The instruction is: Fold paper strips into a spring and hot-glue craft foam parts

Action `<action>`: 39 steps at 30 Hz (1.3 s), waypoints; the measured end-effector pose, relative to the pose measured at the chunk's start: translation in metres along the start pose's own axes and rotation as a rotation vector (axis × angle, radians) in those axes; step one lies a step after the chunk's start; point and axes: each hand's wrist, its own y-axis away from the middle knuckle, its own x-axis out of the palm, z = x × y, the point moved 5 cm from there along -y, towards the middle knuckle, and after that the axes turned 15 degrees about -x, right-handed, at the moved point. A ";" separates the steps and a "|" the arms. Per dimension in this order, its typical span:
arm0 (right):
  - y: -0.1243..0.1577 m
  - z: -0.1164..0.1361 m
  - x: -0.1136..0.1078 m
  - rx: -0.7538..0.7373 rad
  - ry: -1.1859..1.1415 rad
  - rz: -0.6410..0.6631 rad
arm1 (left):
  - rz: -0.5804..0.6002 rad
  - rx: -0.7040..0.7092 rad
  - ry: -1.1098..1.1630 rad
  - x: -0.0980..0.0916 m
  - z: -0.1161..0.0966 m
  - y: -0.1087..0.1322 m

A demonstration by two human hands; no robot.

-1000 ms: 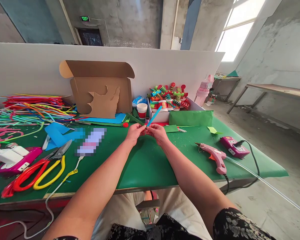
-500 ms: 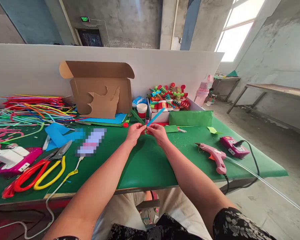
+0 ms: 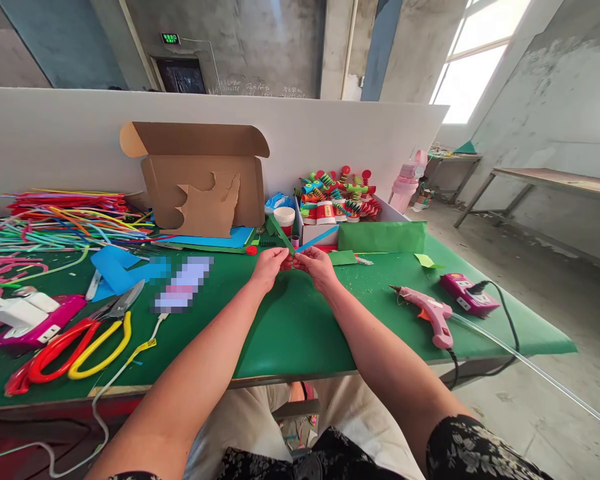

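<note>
Pinching strips [image 3: 321, 237] (blue, green), hands [image 3: 271, 268] hide their ends.

Centre of frame: blue strip [image 3: 324, 235] and green strip [image 3: 281, 235], inner ends hidden from me by the left hand [image 3: 270, 268] and right hand [image 3: 317, 265]. Left of centre: pale oblong [image 3: 183, 285], pixelated; I cannot identify it. Left edge: coloured stems [image 3: 70, 201], cut off. Right edge: clear rod [image 3: 530, 361], cut off. Upper centre: wall writing [image 3: 264, 89], too small for me to read. Right of upper centre: figures [image 3: 325, 212] in a box [image 3: 310, 231], overlapping; I cannot count them.
</note>
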 end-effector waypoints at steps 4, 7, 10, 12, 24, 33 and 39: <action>0.000 0.000 0.001 -0.006 0.017 0.002 | 0.024 -0.013 0.039 0.001 0.001 0.000; 0.001 0.001 0.003 -0.002 0.023 0.009 | 0.030 -0.012 0.046 0.002 0.001 0.001; 0.003 0.003 0.004 0.002 0.025 0.007 | 0.041 -0.015 0.035 0.002 0.001 0.002; 0.003 0.004 0.004 0.004 0.022 0.004 | 0.043 -0.023 0.027 0.002 0.000 0.003; 0.002 0.001 0.003 0.022 0.022 0.002 | -0.016 0.008 0.031 0.000 -0.001 0.002; 0.001 0.001 0.002 0.026 0.023 -0.018 | -0.059 -0.030 0.027 -0.003 -0.002 0.003; 0.002 0.002 0.002 0.053 0.003 -0.028 | -0.048 -0.038 0.050 -0.003 -0.001 0.003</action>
